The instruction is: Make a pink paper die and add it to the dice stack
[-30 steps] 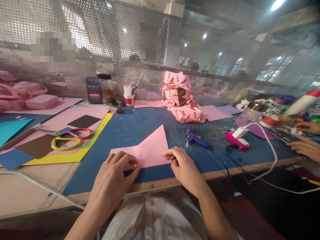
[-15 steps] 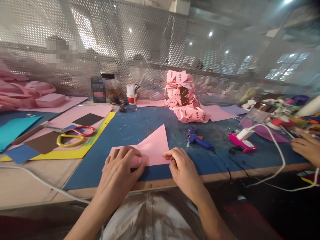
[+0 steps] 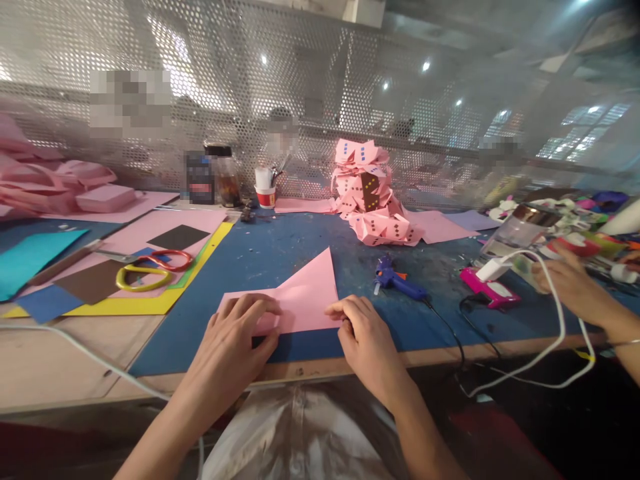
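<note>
A folded sheet of pink paper (image 3: 311,293) lies on the blue mat in front of me, one pointed corner standing out toward the far side. Across its left part rests my left hand (image 3: 240,327), fingers laid over the paper and thumb held apart. My right hand (image 3: 361,327) is at the right edge with its fingers curled and the index fingertip on the paper; the thumb side is partly hidden, and it appears to pinch that edge. Beyond my right hand a blue glue gun (image 3: 399,280) lies on the mat, touched by neither hand.
Scissors (image 3: 143,279) lie on coloured sheets at the left. A pink paper stack with dotted pieces (image 3: 370,190) stands at the back. To the right are a pink power strip (image 3: 487,288), white cable (image 3: 560,320) and a co-worker's hand (image 3: 570,283). A perforated screen (image 3: 310,87) stands behind.
My left hand has slid slightly left and toward me on the paper. The right hand stays put. At the right, the co-worker's hand has come further in, beside the white cable.
</note>
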Demonstrator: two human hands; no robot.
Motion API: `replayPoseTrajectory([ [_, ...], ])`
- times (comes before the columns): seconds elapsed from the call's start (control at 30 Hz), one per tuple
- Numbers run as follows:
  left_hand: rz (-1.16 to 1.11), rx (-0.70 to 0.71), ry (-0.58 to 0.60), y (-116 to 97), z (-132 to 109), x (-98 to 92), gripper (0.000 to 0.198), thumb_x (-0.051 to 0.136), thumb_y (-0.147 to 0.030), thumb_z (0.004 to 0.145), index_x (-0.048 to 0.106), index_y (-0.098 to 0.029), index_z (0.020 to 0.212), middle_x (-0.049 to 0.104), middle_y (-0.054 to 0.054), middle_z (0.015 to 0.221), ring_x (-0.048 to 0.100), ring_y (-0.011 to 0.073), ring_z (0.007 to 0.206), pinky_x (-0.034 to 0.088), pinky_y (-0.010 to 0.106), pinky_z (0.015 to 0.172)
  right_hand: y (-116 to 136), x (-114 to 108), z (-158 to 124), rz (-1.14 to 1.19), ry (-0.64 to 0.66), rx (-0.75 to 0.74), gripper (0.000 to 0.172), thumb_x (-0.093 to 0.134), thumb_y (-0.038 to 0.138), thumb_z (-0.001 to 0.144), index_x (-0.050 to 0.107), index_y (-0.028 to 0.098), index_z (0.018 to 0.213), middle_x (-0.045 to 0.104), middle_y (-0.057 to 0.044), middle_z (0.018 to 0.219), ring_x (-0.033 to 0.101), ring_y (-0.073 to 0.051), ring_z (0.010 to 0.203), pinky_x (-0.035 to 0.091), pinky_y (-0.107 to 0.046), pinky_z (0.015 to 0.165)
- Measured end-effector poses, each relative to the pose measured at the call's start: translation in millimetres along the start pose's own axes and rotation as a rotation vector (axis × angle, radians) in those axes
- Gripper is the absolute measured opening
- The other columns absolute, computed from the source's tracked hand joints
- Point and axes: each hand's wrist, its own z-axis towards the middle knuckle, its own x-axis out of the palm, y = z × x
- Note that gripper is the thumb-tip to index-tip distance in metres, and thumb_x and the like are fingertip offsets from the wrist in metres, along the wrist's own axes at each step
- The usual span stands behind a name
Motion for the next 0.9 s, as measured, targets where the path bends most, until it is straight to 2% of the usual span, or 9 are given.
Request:
replayPoseTrajectory([
  [0.23,-0.023,-0.017,0.018,-0.5,-0.2,-4.0,0.025,0.052,-0.026,0.086,0.064,-0.029,0.108,0.066,0.002,0.124,0.054,0.0304,0.115,0.043,0.045,0.093,-0.5,0.3,-0.3,0.006,0.004,0.0,0.041,0.042,-0.008,0.08,0.062,0.021,0.102,0.066,-0.003,0.102,0.057,-0.021,0.099,0.048,-0.036,0.089],
  [0.9,0.008,-0.015,0.009,19.3,-8.7,-13.0,0.035,0.047,-0.021,0.086,0.063,-0.031,0.116,0.065,0.001,0.127,0.056,0.0274,0.109,0.043,0.043,0.096,1.6,-1.0,0.0,-0.003,0.017,0.008,0.038,0.043,-0.007,0.081,0.061,0.021,0.1,0.065,-0.003,0.101,0.057,-0.021,0.097,0.047,-0.035,0.086],
])
